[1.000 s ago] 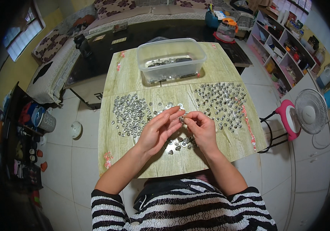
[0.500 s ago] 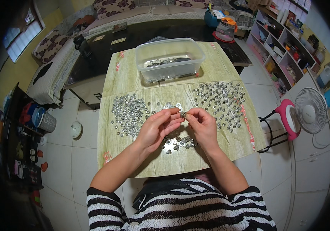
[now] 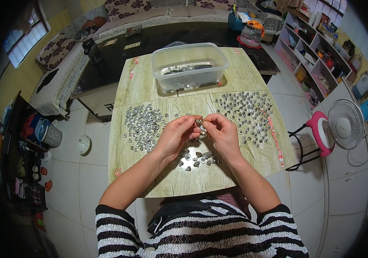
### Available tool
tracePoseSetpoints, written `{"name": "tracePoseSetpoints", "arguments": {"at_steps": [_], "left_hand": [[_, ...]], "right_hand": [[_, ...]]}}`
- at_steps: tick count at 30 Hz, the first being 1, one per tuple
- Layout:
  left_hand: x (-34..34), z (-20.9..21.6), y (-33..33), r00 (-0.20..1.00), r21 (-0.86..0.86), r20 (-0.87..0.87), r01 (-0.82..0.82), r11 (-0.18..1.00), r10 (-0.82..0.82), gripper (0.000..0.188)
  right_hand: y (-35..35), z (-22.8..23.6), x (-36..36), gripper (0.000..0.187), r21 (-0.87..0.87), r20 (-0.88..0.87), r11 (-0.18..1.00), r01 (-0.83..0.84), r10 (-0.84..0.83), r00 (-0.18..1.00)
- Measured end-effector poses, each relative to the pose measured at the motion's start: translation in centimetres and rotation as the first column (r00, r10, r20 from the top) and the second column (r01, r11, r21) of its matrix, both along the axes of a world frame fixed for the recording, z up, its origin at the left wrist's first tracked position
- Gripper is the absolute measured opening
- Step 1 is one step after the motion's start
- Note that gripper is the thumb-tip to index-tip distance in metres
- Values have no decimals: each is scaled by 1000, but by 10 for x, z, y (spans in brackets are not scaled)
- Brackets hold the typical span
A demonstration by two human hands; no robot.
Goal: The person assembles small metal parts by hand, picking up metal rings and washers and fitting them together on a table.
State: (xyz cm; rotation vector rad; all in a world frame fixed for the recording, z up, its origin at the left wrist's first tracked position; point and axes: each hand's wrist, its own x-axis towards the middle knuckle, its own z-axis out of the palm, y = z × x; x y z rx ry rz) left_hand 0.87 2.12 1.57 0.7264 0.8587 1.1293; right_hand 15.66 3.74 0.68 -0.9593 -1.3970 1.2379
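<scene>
Over the middle of the table, my left hand (image 3: 175, 135) and my right hand (image 3: 222, 135) meet fingertip to fingertip. Both are closed in a pinch on small metal hardware. A dark bolt-like piece (image 3: 198, 122) shows at my left fingertips, and a shiny washer-like ring (image 3: 203, 128) shows by my right ones; their exact fit is too small to tell. Beneath the hands lies a loose group of bolts and washers (image 3: 197, 161). To the left is a pile of small silver nut-like pieces (image 3: 143, 127). On the right, many small bolts (image 3: 248, 114) are spread out, many standing upright.
A clear plastic tub (image 3: 188, 81) holding metal parts stands at the far side of the wood-patterned table (image 3: 171, 185). Behind is a dark table (image 3: 158, 36) with a jug (image 3: 251, 33). A white fan (image 3: 345, 124) and a pink-edged stool (image 3: 320, 133) are at the right.
The fingers of my left hand have curled in from a more open palm to a pinch. My right hand has shifted slightly left and up, and a shiny ring now shows between the hands.
</scene>
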Motion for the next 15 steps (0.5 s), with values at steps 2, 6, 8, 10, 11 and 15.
{"name": "tracePoseSetpoints", "arguments": {"at_steps": [2,6,8,10,11,15], "left_hand": [[0,-1,0,998,12,64,-9,1000,9,26],[-8,-11,6,994,34,-103,38,999,-34,28],[-9,-11,5,993,3,-96,65,998,-64,27],[-1,2,1,999,32,50,-7,999,6,22],[0,2,2,999,32,51,-5,999,3,22],[0,3,2,992,26,-126,-22,999,25,21]], "right_hand": [[1,0,-1,8,-30,-2,999,-13,13,1000],[2,-2,-3,7,-13,-12,999,-44,44,999],[2,-2,-5,7,-18,-11,998,-59,59,998],[1,2,-5,7,-28,-33,998,-59,58,998],[1,3,-4,7,-38,-56,997,-61,59,997],[5,-2,-3,6,-38,-11,997,-68,67,998]]}}
